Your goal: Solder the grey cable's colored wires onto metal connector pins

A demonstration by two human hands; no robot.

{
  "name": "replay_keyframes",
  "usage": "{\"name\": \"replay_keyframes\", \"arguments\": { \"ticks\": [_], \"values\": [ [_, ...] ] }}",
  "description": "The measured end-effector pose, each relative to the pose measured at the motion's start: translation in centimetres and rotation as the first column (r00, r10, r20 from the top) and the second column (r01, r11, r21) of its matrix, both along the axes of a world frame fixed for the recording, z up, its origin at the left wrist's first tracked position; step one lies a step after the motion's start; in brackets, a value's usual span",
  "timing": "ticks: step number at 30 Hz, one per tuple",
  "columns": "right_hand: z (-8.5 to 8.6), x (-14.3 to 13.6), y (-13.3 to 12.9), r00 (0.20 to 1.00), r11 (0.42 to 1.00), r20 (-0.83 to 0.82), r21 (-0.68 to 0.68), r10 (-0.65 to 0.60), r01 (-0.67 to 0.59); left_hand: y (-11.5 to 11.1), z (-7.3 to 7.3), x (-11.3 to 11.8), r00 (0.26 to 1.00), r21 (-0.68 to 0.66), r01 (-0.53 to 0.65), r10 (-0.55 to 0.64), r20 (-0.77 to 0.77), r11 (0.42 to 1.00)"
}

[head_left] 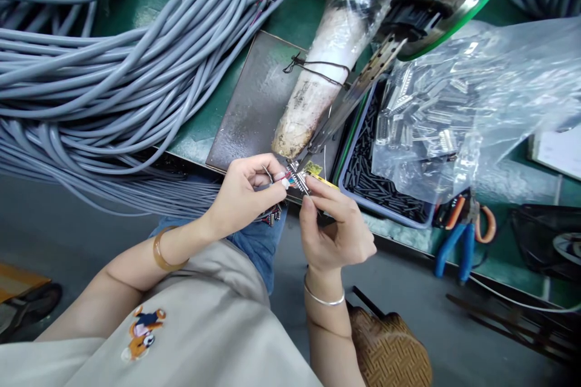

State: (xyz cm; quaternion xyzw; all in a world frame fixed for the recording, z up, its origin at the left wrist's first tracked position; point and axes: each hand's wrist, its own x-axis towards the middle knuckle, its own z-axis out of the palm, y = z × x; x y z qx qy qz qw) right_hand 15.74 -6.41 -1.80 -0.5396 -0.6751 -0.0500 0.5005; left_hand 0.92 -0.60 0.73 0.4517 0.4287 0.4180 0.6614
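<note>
My left hand is closed in a pinch on thin coloured wires at the edge of the bench. The fingers of my right hand pinch a small metal multi-pin connector, and the wires meet its pins. Just above the connector comes the tip of a soldering iron, slanting down from the upper right. A yellow piece lies by my right fingertips. Whether each wire is joined to a pin is too small to tell.
Thick bundles of grey cable cover the left. A wrapped tube hangs over a dark metal plate. On the right are a tray of black sleeves, a plastic bag of connectors, and pliers with blue handles.
</note>
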Motion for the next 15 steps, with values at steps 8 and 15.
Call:
{"name": "replay_keyframes", "arguments": {
  "ticks": [8,15],
  "values": [
    [0.38,-0.23,-0.12,0.987,0.996,-0.158,-0.087,-0.011,-0.003,-0.46,0.19,-0.64,0.996,-0.067,0.067,-0.063,0.066,0.996],
    [0.49,-0.3,-0.15,0.998,0.995,-0.067,-0.101,-0.003,-0.004,-0.35,-0.01,-0.74,0.998,-0.048,0.023,-0.02,0.055,0.999]
  ]
}}
